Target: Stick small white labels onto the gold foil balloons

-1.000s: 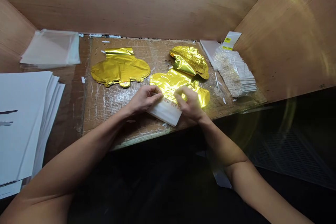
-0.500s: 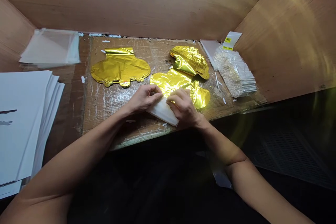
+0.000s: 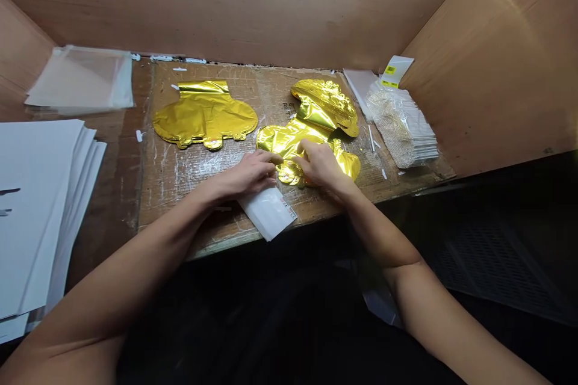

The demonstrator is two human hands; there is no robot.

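My left hand (image 3: 257, 171) has its fingers curled over the upper end of a white sticker sheet (image 3: 268, 213) with small printed labels along its right edge. The sheet slants down across the table's front edge. Just right of it, my right hand (image 3: 323, 165) rests on a pile of shiny gold foil balloons (image 3: 280, 138), lying flat. Its thumb and index finger are apart on the foil; the other fingers are partly hidden. A tiny printed label shows on the foil's lower tab between the hands.
Another gold foil balloon stack (image 3: 205, 114) lies to the left on the cardboard-covered table (image 3: 180, 192). Clear plastic bags (image 3: 85, 78) sit at back left, above white sheets (image 3: 36, 204). At right are packets of wrapped white sticks (image 3: 418, 126) beside netted material (image 3: 392, 126). Wooden panels enclose the table.
My right hand has left the sticker sheet and moved up onto the gold foil. My left hand has drawn the sheet down and left, and its printed labels now show.
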